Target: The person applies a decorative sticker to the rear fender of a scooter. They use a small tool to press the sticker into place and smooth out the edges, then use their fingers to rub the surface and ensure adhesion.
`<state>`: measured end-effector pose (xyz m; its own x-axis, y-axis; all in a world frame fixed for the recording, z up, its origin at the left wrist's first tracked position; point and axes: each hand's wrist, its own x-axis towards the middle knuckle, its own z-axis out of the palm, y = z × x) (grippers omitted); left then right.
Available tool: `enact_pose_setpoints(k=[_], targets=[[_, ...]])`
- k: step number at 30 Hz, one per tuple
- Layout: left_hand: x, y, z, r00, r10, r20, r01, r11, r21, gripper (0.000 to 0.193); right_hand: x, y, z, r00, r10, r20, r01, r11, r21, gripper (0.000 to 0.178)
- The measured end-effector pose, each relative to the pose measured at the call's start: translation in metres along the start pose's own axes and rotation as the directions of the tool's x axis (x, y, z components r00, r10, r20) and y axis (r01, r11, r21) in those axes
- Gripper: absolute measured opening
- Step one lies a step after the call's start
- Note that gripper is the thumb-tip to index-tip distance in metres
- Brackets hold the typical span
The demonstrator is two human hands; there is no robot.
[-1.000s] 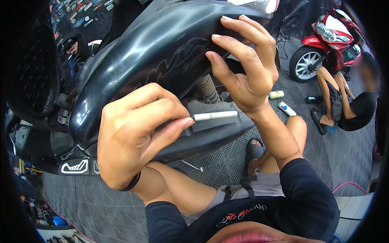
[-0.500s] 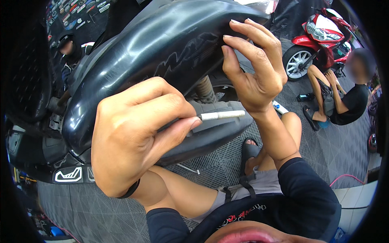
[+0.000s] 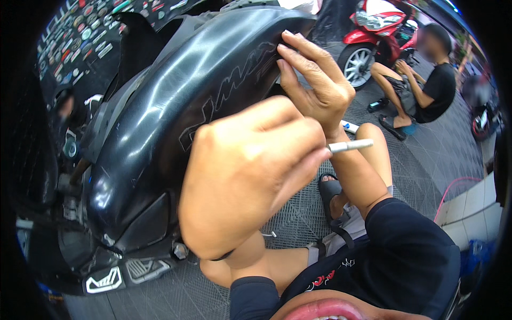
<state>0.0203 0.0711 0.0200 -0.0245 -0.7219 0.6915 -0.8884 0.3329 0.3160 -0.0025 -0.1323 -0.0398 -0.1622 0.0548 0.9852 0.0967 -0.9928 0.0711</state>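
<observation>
My left hand (image 3: 250, 170) is closed, thumb against fingers, around a slim white pen-like stick (image 3: 350, 145). One end of the stick juts out to the right, in front of my right forearm; its other end is hidden behind the hand. Beyond this hand lies a glossy black motor-scooter body panel (image 3: 144, 125), with thin pale outlined lettering (image 3: 229, 85) drawn or scratched on it. My right hand (image 3: 320, 88) has its fingers apart, fingertips at the panel's far right edge. Whether they press on it I cannot tell.
A red and white scooter (image 3: 373, 32) stands at the back right. Near it a person in black (image 3: 434, 90) sits low on the grey tiled floor (image 3: 421, 160). Another person (image 3: 64, 106) is at the far left, below a sticker-covered wall (image 3: 85, 32). A metal-trimmed footboard (image 3: 104, 280) lies lower left.
My left hand has moved right across the picture with the white stick, now overlapping my right wrist. The view has shifted, and more of the panel's lettering shows. My right hand remains at the panel's edge.
</observation>
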Motion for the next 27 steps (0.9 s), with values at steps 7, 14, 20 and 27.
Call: enact_pose_setpoints(k=[7,14,20,27], targets=[[-0.018,-0.033,0.027,0.999,0.051,-0.001,-0.05,0.98,-0.194,0.01,0.002,-0.015,-0.001,1.0,0.028,-0.007,-0.028,0.995,-0.091,0.02],[-0.022,-0.028,0.02,0.996,0.091,-0.026,-0.094,0.98,-0.176,0.012,0.007,-0.021,-0.001,1.0,0.019,-0.022,-0.022,0.99,-0.138,0.014],[-0.023,-0.028,0.023,0.991,0.123,-0.042,-0.129,0.971,-0.199,0.013,0.01,-0.015,-0.005,1.0,-0.01,0.003,0.011,0.99,-0.139,0.012],[-0.025,-0.027,0.015,0.993,0.114,-0.044,-0.121,0.97,-0.21,0.013,0.01,-0.013,0.002,1.0,-0.009,-0.009,0.008,0.987,-0.158,0.013]])
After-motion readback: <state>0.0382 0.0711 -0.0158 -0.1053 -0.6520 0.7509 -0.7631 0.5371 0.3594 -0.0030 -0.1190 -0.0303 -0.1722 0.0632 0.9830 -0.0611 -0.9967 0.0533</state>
